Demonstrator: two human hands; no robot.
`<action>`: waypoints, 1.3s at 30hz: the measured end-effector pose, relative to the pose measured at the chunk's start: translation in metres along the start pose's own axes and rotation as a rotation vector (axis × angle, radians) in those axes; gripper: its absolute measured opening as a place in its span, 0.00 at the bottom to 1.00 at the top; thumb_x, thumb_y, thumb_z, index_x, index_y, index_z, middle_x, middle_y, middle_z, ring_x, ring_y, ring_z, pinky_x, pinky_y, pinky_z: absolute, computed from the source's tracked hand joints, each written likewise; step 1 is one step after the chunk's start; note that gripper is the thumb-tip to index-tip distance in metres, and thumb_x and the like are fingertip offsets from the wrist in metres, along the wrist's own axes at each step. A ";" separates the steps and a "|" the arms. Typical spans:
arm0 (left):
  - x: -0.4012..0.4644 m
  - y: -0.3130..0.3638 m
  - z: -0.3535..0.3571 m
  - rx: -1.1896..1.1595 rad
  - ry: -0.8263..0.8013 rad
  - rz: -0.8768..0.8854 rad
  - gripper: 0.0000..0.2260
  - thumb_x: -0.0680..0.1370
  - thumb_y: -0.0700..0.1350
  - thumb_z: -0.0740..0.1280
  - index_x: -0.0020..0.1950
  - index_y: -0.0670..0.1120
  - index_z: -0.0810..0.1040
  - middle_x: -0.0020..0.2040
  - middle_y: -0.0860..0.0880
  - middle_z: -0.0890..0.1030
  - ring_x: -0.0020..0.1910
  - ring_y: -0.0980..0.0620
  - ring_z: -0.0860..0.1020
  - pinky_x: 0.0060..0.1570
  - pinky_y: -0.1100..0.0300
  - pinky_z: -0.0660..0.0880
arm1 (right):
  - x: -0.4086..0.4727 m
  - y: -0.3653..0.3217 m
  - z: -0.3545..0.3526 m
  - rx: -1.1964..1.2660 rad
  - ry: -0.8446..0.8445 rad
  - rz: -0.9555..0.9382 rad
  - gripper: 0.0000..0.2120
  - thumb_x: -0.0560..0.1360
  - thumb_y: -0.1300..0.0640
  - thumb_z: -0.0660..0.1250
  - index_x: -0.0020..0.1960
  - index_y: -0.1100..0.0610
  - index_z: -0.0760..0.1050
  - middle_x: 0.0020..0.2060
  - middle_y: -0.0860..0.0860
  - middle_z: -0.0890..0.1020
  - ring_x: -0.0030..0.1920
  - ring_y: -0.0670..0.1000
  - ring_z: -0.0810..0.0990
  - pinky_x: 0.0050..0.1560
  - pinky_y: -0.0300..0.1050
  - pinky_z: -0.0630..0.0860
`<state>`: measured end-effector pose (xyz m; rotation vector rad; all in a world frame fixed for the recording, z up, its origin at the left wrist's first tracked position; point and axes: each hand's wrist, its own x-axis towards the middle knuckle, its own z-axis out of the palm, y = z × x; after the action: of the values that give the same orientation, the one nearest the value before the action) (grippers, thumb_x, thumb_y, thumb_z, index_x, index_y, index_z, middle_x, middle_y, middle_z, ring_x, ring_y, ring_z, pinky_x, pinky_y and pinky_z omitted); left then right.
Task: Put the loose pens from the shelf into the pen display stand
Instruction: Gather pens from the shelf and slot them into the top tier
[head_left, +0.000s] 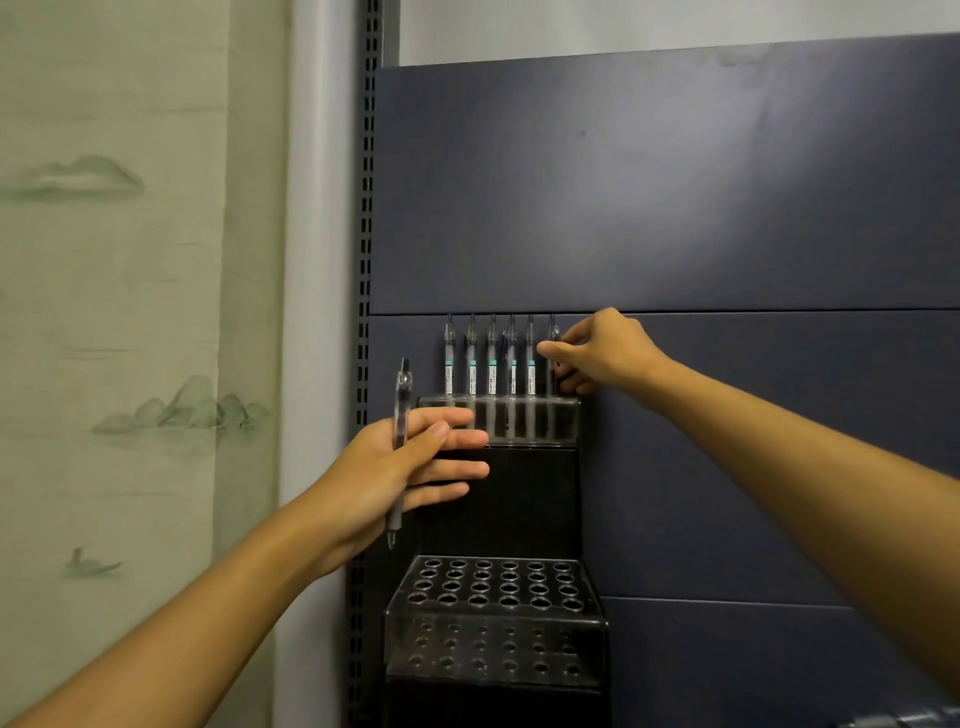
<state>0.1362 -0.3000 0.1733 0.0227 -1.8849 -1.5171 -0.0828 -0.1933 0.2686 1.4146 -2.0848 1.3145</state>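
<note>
**Pen Handling: Grip Points and Seating**

The right hand (602, 353) pinches the upper barrel of a clear plastic pen (554, 332) between thumb and fingers, its lower end entering the last hole on the right of the top row. Immediately left of this grip, five clear-barrelled pens with teal bands (492, 358) stand upright in the same row of the black and clear tiered pen display stand (498, 613). Below the grip, the lower tier's holes are all vacant.

The left hand (405, 467) is closed loosely on one spare clear pen with a grey grip section (399, 441), held near vertical under the thumb, left of the stand.

Handling judgement: each pen is light, rigid and smooth, so it may slip. Take hold on the barrel above mid-length, keep it vertical, and lower without forcing. The clip and tip are probably the weakest parts.
</note>
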 end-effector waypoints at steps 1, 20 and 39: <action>0.000 0.000 0.000 -0.002 0.001 0.001 0.12 0.82 0.43 0.58 0.61 0.47 0.78 0.54 0.47 0.85 0.53 0.46 0.84 0.50 0.56 0.82 | -0.002 0.001 -0.001 -0.022 0.002 -0.005 0.15 0.77 0.49 0.70 0.52 0.61 0.81 0.40 0.53 0.85 0.40 0.50 0.86 0.39 0.39 0.82; -0.005 0.013 0.022 0.058 -0.084 -0.023 0.12 0.84 0.45 0.56 0.59 0.45 0.78 0.52 0.46 0.86 0.52 0.46 0.85 0.52 0.51 0.81 | -0.073 -0.074 0.013 0.159 -0.481 -0.366 0.10 0.76 0.51 0.71 0.55 0.54 0.83 0.43 0.48 0.85 0.41 0.44 0.82 0.42 0.34 0.77; -0.033 -0.003 -0.054 0.079 0.077 -0.044 0.11 0.81 0.44 0.62 0.62 0.48 0.78 0.57 0.51 0.85 0.54 0.49 0.84 0.54 0.53 0.81 | 0.002 -0.086 0.020 0.433 0.178 -0.113 0.10 0.78 0.58 0.69 0.57 0.60 0.80 0.46 0.56 0.85 0.39 0.53 0.87 0.43 0.49 0.85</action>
<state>0.1881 -0.3321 0.1577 0.1575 -1.8931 -1.4487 -0.0057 -0.2187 0.3042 1.4832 -1.6441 1.8456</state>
